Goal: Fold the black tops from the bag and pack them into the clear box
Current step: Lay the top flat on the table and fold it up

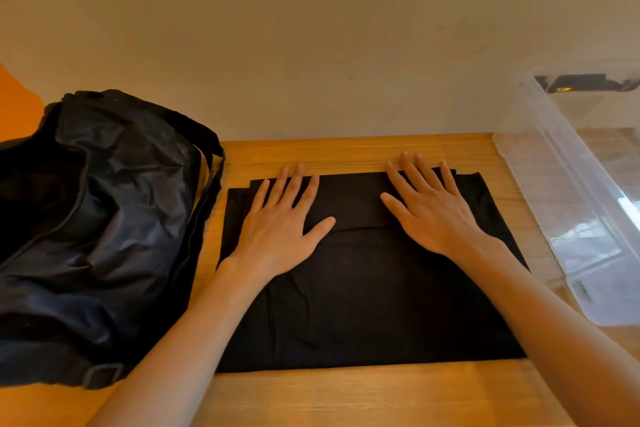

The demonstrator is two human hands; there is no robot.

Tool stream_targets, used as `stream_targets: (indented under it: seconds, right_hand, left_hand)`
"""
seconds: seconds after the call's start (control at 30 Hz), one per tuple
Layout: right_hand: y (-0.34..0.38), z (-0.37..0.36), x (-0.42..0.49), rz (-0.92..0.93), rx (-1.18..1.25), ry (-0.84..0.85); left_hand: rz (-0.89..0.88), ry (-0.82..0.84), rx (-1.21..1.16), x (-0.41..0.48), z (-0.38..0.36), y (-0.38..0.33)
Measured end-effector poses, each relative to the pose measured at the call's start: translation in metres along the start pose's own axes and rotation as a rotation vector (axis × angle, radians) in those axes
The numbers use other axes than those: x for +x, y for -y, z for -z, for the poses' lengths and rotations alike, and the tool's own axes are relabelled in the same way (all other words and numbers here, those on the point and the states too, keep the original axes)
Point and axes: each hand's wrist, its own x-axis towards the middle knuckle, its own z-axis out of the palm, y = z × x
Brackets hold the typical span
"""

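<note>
A black top (367, 295) lies flat on the wooden table (346, 399), folded into a rough rectangle with a folded-over flap along its far part. My left hand (284, 222) presses flat on the far left of the top, fingers straight and spread. My right hand (433, 208) presses flat on the far right of it, fingertips reaching past the far edge. A black duffel bag (97, 229) stands to the left, its zip open. The clear box (568, 204) stands to the right, and its visible part holds no top.
A pale wall runs close behind the table's far edge. A dark object (585, 82) shows behind the box's far end. The bag's strap (204, 211) hangs down beside the top's left edge.
</note>
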Motion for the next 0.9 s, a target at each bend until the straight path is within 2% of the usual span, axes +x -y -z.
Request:
stream_targets:
  seconds: [0.07, 0.13, 0.2, 0.3, 0.47, 0.6, 0.8, 0.9]
  right_hand:
    - [-0.005, 0.002, -0.002, -0.062, -0.001, 0.011]
    - [0.003, 0.006, -0.005, -0.112, 0.005, -0.015]
    - [0.029, 0.008, -0.006, -0.054, 0.037, -0.057]
    - [0.062, 0.001, -0.003, 0.055, 0.056, -0.065]
    - [0.031, -0.002, -0.001, -0.015, 0.01, -0.043]
    - [0.023, 0.0, -0.006, -0.06, -0.016, -0.048]
    - [0.063, 0.002, -0.031, 0.061, 0.072, -0.138]
    - [0.049, -0.007, -0.055, 0.015, 0.067, -0.117]
  left_hand:
    - [0.046, 0.021, -0.023, -0.002, 0.003, 0.009]
    - [0.07, -0.052, -0.059, -0.005, 0.005, 0.009]
    - [0.075, -0.14, -0.072, -0.006, 0.004, 0.002]
    - [0.084, -0.104, -0.059, -0.006, -0.004, -0.003]
    - [0.123, -0.093, -0.018, -0.011, -0.008, 0.013]
    - [0.13, -0.135, -0.023, -0.013, -0.002, 0.0]
    - [0.036, -0.187, -0.051, -0.026, 0.0, -0.029]
    - [0.073, -0.198, -0.048, -0.056, -0.008, -0.022]
